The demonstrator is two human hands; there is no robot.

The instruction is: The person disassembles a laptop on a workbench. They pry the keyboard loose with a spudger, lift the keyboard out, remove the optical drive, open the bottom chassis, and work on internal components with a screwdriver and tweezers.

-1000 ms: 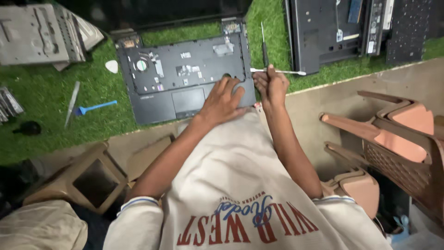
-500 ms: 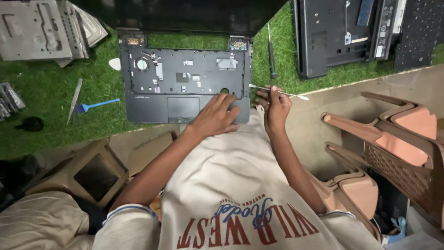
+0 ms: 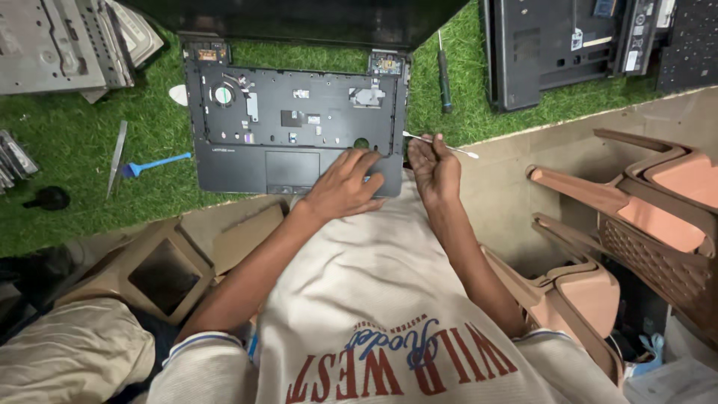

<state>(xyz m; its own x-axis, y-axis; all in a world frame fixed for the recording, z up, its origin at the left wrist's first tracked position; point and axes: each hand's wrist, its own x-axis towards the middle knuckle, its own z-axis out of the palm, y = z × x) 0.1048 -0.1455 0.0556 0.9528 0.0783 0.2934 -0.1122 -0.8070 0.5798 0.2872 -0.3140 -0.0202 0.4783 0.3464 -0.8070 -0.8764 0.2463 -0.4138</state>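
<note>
The left hand [image 3: 345,188] lies flat, fingers spread, on the near right corner of the laptop base [image 3: 295,131], which sits on the green mat [image 3: 75,157]. The right hand [image 3: 434,166], just beside that corner, pinches a thin white tool [image 3: 441,144].

Our right hand [image 3: 435,168] has lowered the thin white stick [image 3: 441,145] from upright to lying crosswise, while our left hand [image 3: 345,187] slid down the laptop base [image 3: 292,127] toward its front edge.

Dark laptop screen [image 3: 299,19] up top, tilted back, blank. Small white rectangular labels [image 3: 574,39] on the black upturned laptop base [image 3: 553,52], far right on the grass.
</note>
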